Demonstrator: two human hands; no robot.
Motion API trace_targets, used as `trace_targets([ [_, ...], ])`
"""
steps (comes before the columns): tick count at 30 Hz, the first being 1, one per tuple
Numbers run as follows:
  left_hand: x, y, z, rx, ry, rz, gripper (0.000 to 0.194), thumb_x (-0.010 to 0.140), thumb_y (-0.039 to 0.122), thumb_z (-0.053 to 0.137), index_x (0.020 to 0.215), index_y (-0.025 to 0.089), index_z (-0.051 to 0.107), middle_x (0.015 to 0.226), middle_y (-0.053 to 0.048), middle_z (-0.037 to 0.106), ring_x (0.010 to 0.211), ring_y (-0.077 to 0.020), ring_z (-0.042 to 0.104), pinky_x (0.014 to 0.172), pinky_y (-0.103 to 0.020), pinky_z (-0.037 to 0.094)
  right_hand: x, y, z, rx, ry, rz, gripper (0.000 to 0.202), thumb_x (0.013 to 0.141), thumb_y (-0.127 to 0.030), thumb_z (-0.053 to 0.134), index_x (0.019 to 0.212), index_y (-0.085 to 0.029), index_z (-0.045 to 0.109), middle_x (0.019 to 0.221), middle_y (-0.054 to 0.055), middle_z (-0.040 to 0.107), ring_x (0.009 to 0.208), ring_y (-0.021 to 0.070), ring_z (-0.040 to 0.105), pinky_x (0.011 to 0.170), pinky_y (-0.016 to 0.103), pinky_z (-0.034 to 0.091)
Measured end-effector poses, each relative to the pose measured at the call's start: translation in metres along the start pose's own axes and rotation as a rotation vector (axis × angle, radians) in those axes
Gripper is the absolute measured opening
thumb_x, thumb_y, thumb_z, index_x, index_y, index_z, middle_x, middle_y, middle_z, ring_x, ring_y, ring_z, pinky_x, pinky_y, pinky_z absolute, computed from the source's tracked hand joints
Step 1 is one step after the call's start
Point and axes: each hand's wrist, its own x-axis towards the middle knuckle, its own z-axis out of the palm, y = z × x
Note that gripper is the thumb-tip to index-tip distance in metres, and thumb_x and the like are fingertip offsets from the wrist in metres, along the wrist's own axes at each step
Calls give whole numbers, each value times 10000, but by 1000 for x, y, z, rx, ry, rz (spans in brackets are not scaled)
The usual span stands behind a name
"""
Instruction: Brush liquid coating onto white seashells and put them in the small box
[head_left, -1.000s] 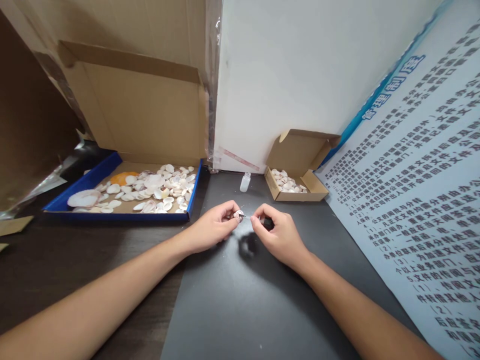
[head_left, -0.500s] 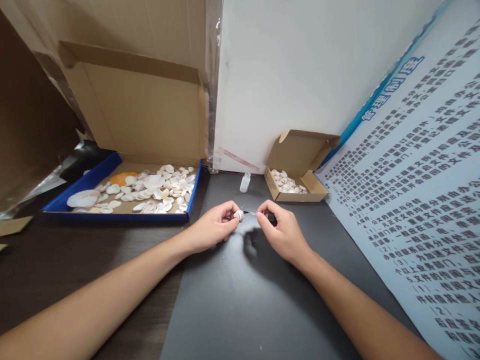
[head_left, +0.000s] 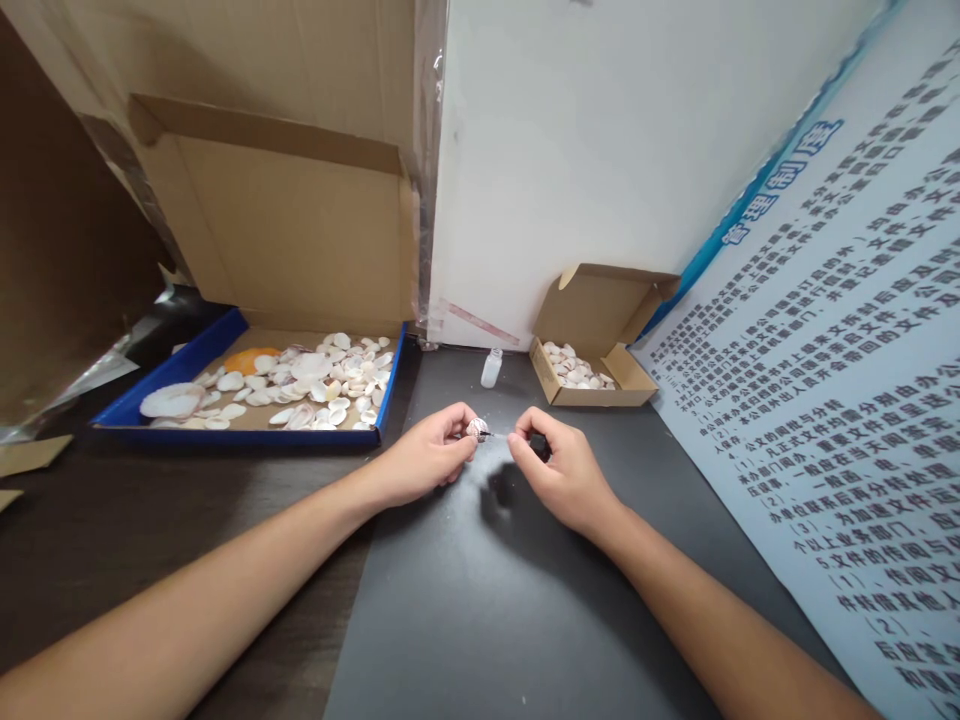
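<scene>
Because the small, rounded, whitish shell with reddish markings [head_left: 477, 427] apparently needs one face left exposed, our left hand [head_left: 426, 447] pinches it by an edge, thumb and forefinger closed on it at the centre of our clock face. From three o'clock, our right hand [head_left: 561, 468] has thumb and forefinger pressed together on a thin, pale-stemmed brush with a dark tip [head_left: 498, 435]; its other fingers curl around a black, cap-like piece [head_left: 538, 447]. The tip overlaps the shell's right side, but we cannot tell whether it touches. Just past twelve, a whitish cylindrical bottle of glass or plastic [head_left: 491, 370] stands upright, presumably within reach yet clear of our wrists. At two, a small brown cardboard box [head_left: 600, 398] holds pale shells; towards ten, a wide, blue-walled cardboard box [head_left: 247, 437] holds more. Both lids stand raised behind, likely leaving the fronts accessible to us.
</scene>
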Motion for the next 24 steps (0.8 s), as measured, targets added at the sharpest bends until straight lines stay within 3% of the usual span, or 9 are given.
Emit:
trace_targets([
  [14,0,1,-2,-52,17,-15,227,815,346,606,808,199,434,563,91,466,425,-53,385,418,-179,300,0,1,1,-15,59,22,206,854,-264,512,664,-209,452,580,-50,453,532,114,414,530,235,317],
  [18,-1,1,-2,-71,0,-2,284,788,394,654,777,196,451,493,109,409,412,-54,353,423,-179,251,-1,0,1,19,37,-48,209,855,-264,509,665,-211,442,591,-45,458,555,118,429,545,233,329],
  [24,0,0,-3,-71,9,-12,316,784,420,682,770,190,467,476,112,398,395,-45,332,422,-174,199,-1,0,1,-14,101,19,213,839,-271,525,653,-213,437,574,-51,439,525,112,401,523,234,310],
])
